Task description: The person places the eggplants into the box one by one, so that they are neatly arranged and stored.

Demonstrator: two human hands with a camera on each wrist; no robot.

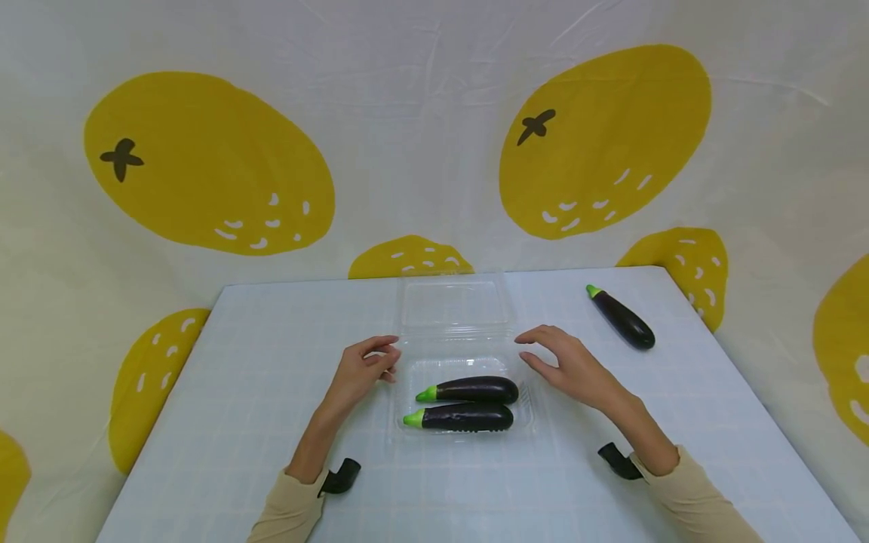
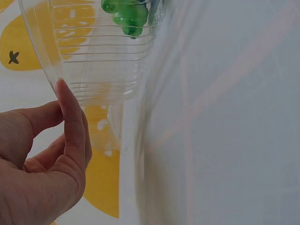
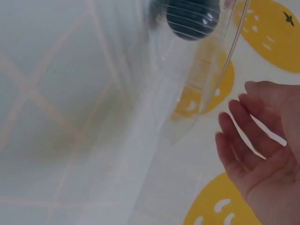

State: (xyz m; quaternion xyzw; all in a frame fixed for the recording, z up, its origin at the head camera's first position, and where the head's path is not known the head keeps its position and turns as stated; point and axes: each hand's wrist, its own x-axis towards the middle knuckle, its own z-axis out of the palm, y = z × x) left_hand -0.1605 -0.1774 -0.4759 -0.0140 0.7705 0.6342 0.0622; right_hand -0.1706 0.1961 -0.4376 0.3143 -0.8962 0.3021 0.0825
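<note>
My two hands are loose and empty: left hand (image 1: 363, 369) at the left rim of one clear container (image 1: 456, 367), right hand (image 1: 573, 369) near its right. Two eggplants (image 1: 475, 390) lie inside, lid (image 1: 455, 303) folded back; a third eggplant (image 1: 624, 321) lies on the table (image 1: 292, 324).

Free: rear of box (image 1: 451, 367), from above | Obstacles: two eggplants (image 1: 475, 391) in front, lid (image 1: 455, 303) behind
</note>
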